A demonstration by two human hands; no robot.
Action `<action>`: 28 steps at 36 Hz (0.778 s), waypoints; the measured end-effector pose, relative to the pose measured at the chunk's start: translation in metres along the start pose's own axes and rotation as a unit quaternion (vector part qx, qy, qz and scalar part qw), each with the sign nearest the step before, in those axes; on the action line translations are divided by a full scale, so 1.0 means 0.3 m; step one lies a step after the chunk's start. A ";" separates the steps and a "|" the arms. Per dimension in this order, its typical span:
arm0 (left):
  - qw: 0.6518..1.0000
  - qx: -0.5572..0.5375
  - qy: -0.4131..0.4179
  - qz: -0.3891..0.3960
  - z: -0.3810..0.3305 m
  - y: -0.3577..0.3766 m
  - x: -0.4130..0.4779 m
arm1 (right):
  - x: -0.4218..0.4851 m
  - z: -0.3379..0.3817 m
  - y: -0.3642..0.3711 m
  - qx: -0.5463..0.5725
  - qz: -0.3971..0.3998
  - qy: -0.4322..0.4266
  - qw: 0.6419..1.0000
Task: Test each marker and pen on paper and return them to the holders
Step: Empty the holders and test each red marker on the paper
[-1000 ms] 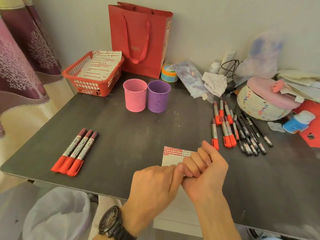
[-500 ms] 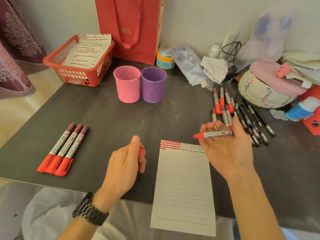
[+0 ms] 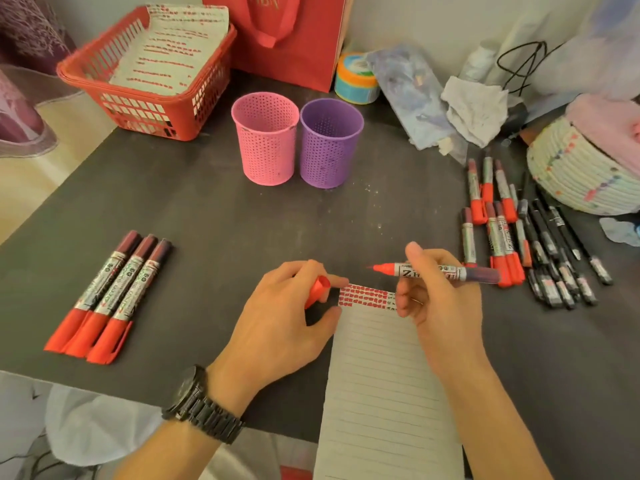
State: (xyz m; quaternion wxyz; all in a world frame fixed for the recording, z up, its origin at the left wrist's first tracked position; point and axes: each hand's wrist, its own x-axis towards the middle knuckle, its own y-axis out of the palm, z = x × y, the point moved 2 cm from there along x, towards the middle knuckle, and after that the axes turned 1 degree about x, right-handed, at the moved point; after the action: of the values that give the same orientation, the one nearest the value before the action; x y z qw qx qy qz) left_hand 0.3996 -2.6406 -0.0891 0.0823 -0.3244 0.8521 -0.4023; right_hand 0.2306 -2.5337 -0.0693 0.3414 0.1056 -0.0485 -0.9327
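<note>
Gripped in the right hand (image 3: 440, 306), thumb on top and fingers curled beneath: an uncapped red marker (image 3: 436, 271), held roughly level, tip pointing left, just past the top edge of the paper (image 3: 381, 393). Pinched in the left hand (image 3: 277, 327) between thumb and fingers: the red cap (image 3: 317, 289), open end up, near the tip but apart from it. Black watch (image 3: 201, 407) on the left wrist. Lined paper flat on the dark table (image 3: 207, 220), overhanging the front edge, with rows of red marks (image 3: 367, 296) across the top. Further back, upright and side by side: pink holder (image 3: 266, 138) and purple holder (image 3: 330, 143), touching or nearly so. At left, three capped markers (image 3: 107, 299) in a tight row, caps toward the front. At right, a loose pile of capped markers (image 3: 491, 216) just beside black pens (image 3: 561, 258). Behind, a red basket (image 3: 149, 109) with marked sheets, a red bag (image 3: 287, 36) at the wall, a woven basket (image 3: 581, 174) far right.
</note>
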 end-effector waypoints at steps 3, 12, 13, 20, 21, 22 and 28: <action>0.999 0.028 -0.007 0.031 -0.009 0.004 0.000 | -0.007 -0.025 0.003 -0.040 -0.012 -0.038 0.998; 0.999 0.023 -0.017 0.023 -0.016 0.003 0.012 | -0.036 -0.063 0.007 -0.157 -0.056 -0.109 0.980; 0.999 0.020 -0.016 0.021 -0.018 0.002 0.013 | -0.037 -0.065 0.011 -0.168 -0.056 -0.110 0.978; 1.000 -0.002 -0.008 0.008 -0.022 -0.003 0.021 | -0.037 -0.065 0.022 -0.205 -0.062 -0.124 0.969; 1.000 -0.003 -0.008 0.006 -0.021 -0.003 0.023 | -0.036 -0.066 0.022 -0.209 -0.063 -0.128 0.967; 1.000 -0.004 -0.009 0.003 -0.019 -0.002 0.024 | -0.036 -0.067 0.022 -0.211 -0.064 -0.131 0.967; 1.000 0.003 -0.016 0.003 0.001 0.010 0.021 | -0.033 -0.072 0.022 -0.216 -0.074 -0.132 0.965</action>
State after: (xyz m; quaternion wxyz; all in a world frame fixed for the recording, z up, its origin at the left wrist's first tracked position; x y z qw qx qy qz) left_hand 0.3934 -2.6432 -0.0908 0.0977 -0.3279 0.8505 -0.3996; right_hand 0.2471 -2.5328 -0.0876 0.2770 -0.0910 0.1173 -0.9493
